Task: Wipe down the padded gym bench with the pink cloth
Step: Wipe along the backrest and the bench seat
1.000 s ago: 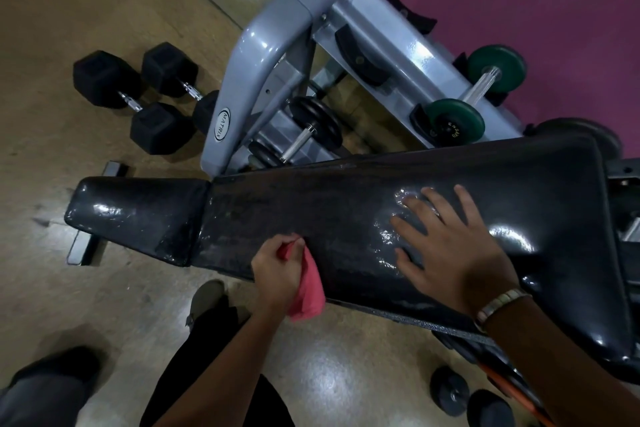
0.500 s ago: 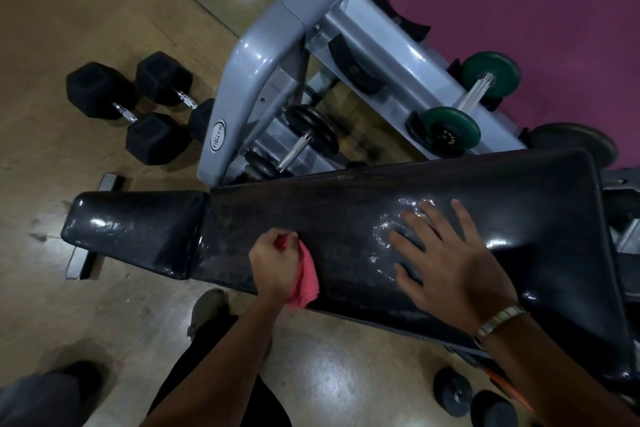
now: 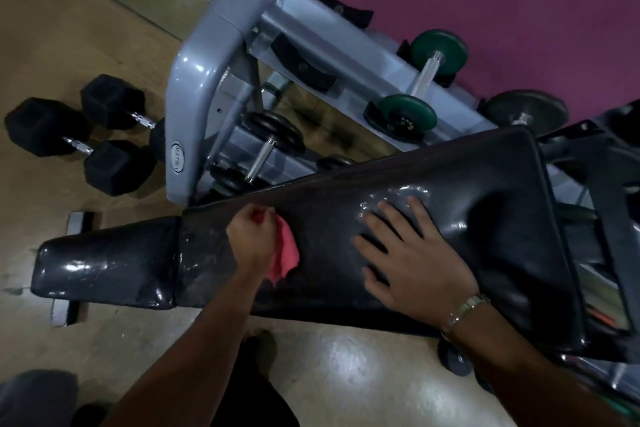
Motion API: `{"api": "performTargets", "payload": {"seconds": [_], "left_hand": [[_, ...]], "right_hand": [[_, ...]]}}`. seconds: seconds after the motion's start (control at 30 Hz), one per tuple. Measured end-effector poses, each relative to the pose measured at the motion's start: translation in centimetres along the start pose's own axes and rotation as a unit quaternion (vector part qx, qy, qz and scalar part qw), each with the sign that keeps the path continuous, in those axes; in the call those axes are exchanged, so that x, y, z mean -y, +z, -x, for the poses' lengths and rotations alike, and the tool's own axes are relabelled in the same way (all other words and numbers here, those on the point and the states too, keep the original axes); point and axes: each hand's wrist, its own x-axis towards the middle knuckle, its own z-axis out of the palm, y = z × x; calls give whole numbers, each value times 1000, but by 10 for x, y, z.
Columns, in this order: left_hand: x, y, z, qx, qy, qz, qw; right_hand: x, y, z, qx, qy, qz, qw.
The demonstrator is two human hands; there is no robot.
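Black padded gym bench (image 3: 332, 198) mid-wipe: pink cloth (image 3: 289, 253) gripped in left hand (image 3: 251, 239), right hand (image 3: 412, 256) spread flat; seat end (image 3: 104, 270) judged next.

Bare left hand (image 3: 252, 240) and right hand (image 3: 417, 269), pale link bracelet (image 3: 464, 311) on the right wrist, dark trousers (image 3: 251, 404), dark shoe (image 3: 264, 345).
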Motion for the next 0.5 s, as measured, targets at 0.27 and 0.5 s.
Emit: {"api": "performTargets", "payload": {"seconds": [0.27, 0.5], "left_hand": [[-2, 9, 8, 44, 69, 51, 995], [-27, 10, -23, 55, 49, -1, 997]], "right_hand": [[1, 0, -2, -7, 8, -12, 1000], [2, -1, -2, -5, 14, -16, 1000]]}}
